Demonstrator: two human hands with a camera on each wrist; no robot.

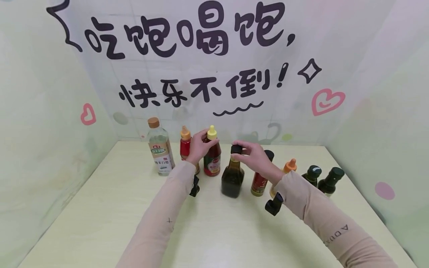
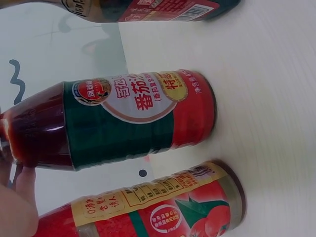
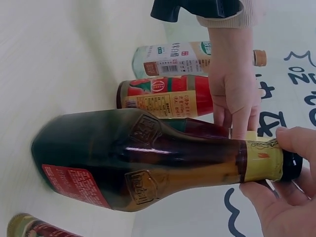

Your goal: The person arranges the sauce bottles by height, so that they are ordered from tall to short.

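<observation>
My left hand (image 1: 200, 147) pinches the neck of a ketchup bottle (image 1: 212, 163), just under its yellow cap. The left wrist view shows that ketchup bottle (image 2: 123, 118) with its green and red label; only some fingertips (image 2: 22, 197) come into that view. Thumb and fingers of my right hand (image 1: 255, 159) hold a dark brown sauce bottle (image 1: 232, 182) at its black cap and neck. Seen from the right wrist, the sauce bottle (image 3: 113, 158) has a yellow neck band and a red label, and it overlaps the ketchup bottle behind. Both bottles look upright on the table.
Left of the ketchup stand a red bottle (image 1: 185, 149) with an orange cap and a clear white vinegar bottle (image 1: 162, 156). To the right are a red-labelled bottle (image 1: 259, 184), an orange-capped bottle (image 1: 290, 166) and two dark bottles, one green-capped (image 1: 331, 180). A printed wall backs the table (image 1: 214, 230).
</observation>
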